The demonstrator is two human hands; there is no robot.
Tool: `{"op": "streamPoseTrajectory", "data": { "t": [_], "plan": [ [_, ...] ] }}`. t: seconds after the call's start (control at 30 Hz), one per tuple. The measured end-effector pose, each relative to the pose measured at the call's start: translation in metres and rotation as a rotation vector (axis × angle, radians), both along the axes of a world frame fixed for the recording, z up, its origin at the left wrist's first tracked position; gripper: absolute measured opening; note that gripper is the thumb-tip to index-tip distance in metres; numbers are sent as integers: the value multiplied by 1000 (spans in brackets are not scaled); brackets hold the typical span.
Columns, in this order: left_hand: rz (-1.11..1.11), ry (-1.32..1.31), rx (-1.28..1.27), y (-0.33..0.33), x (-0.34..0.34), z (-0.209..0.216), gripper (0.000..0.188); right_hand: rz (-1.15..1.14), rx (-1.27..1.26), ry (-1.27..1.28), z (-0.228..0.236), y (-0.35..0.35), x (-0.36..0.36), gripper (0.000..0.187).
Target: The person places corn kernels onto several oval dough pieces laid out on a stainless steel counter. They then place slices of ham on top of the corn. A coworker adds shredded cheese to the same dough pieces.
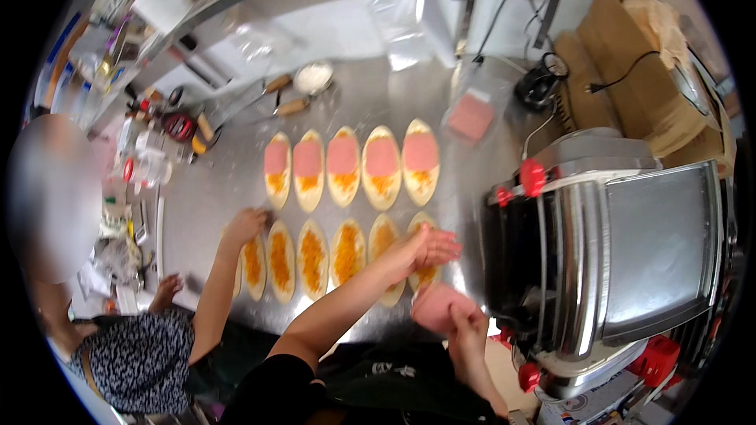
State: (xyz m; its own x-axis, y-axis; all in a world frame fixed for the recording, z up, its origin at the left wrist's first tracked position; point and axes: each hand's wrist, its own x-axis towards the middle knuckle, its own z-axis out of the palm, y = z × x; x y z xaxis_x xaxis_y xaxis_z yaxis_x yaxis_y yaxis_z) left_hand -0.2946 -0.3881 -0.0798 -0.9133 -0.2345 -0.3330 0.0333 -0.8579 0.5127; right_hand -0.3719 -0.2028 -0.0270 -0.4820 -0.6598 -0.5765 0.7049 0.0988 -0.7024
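Note:
My left hand (429,250) reaches over the right end of the near row of dough ovals, fingers stretched out and nothing seen in them. It partly covers the last dough oval (425,277), which has orange shreds on it. Lower right, my right hand (470,330) grips a pink stack of ham slices (438,307) at the front edge of the table. Other near-row ovals, such as this dough oval (313,260), carry orange shreds along the middle. In the far row, each dough oval (381,198) bears a ham slice (383,157) over its shreds.
At left a co-worker's hand (250,222) reaches to the near row's end. A steel machine with red knobs (654,244) stands at right. More ham in plastic (471,116), a bowl of white stuff (313,78) and wooden-handled tools (291,107) lie at the back of the steel table (213,189).

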Motion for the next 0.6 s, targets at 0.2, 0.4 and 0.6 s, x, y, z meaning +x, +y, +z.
{"op": "streamPoseTrajectory", "data": {
  "t": [0.2,0.4,0.6],
  "plan": [
    [337,-199,-73,64,116,39,42,285,-159,127,8,-55,37,20],
    [595,-255,-78,81,182,48,32,526,-277,611,4,-85,95,20],
    [791,-222,43,101,226,47,34,630,-219,272,-4,-88,137,21]
  ]
}}
